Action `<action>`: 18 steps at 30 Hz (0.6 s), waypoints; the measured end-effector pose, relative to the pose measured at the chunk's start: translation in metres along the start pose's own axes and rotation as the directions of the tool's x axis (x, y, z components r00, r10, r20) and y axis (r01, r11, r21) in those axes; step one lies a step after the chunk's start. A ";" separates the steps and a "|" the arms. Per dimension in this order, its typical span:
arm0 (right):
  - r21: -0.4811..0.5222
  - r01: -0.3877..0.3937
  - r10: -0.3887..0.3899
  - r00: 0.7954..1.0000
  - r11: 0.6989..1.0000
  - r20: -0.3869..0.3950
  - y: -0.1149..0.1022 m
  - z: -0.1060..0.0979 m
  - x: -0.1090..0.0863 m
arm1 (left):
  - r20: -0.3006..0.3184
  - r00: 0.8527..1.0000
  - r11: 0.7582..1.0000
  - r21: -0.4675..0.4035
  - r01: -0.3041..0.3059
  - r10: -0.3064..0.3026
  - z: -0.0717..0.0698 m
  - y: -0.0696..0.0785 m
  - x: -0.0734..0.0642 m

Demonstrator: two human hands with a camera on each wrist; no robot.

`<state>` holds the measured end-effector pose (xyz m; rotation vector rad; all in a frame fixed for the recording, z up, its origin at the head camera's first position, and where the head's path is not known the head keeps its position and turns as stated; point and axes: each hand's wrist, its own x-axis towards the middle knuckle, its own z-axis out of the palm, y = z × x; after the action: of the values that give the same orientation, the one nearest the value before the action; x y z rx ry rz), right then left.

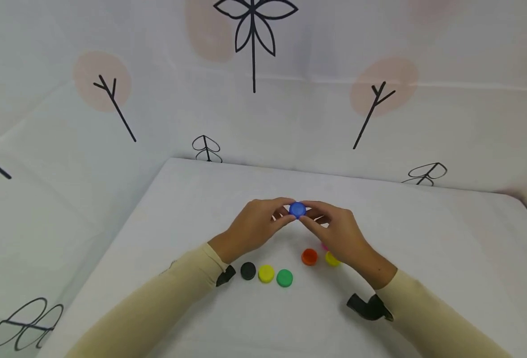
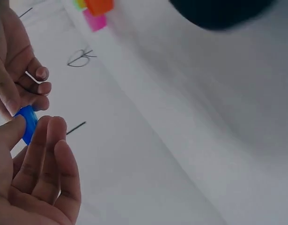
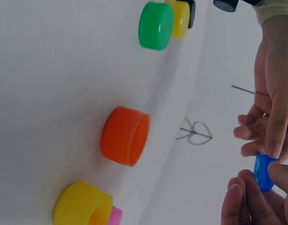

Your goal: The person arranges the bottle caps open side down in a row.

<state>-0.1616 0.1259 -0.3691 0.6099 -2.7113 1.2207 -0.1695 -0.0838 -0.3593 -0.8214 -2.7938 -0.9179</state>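
Observation:
Above the table, a small blue bottle cap (image 1: 297, 210) is held between both hands. My left hand (image 1: 256, 221) pinches its left side with thumb and fingertips. From the right, my right hand (image 1: 337, 226) pinches it the same way. The left wrist view shows the blue cap (image 2: 27, 124) edge-on between the fingertips of both hands. Nearest below the right hand are an orange cap (image 1: 309, 257), lying with its hollow side up, and a yellow cap (image 1: 332, 259), partly hidden by that hand. A pink cap (image 1: 324, 246) peeks out behind it.
Closer to me, a black cap (image 1: 248, 271), a second yellow cap (image 1: 266, 274) and a green cap (image 1: 284, 278) form a row on the white table (image 1: 192, 199). A white cloth wall (image 1: 308, 124) with black plant drawings stands behind the table.

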 end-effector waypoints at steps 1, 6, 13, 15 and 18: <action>-0.002 -0.003 0.003 1.000 1.000 -0.001 -0.002 -0.001 -0.004 | -0.001 1.000 1.000 0.003 -0.001 0.002 0.000 0.004 -0.002; -0.006 -0.013 0.013 1.000 1.000 -0.009 -0.007 -0.007 -0.024 | -0.003 1.000 1.000 0.013 -0.025 0.025 0.000 0.022 -0.014; -0.024 -0.004 0.004 1.000 1.000 -0.013 -0.010 -0.007 -0.050 | -0.005 0.999 0.999 0.009 -0.040 0.040 0.008 0.035 -0.031; -0.030 -0.010 0.009 1.000 1.000 -0.010 -0.011 -0.007 -0.056 | 0.001 0.999 0.999 0.003 -0.036 0.036 0.011 0.037 -0.034; -0.018 -0.016 0.016 1.000 1.000 -0.009 -0.011 -0.005 -0.064 | 0.017 0.999 1.000 -0.009 -0.029 0.029 0.016 0.039 -0.038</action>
<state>-0.0988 0.1432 -0.3740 0.5804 -2.7214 1.1985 -0.1155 -0.0663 -0.3608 -0.8721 -2.7866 -0.9232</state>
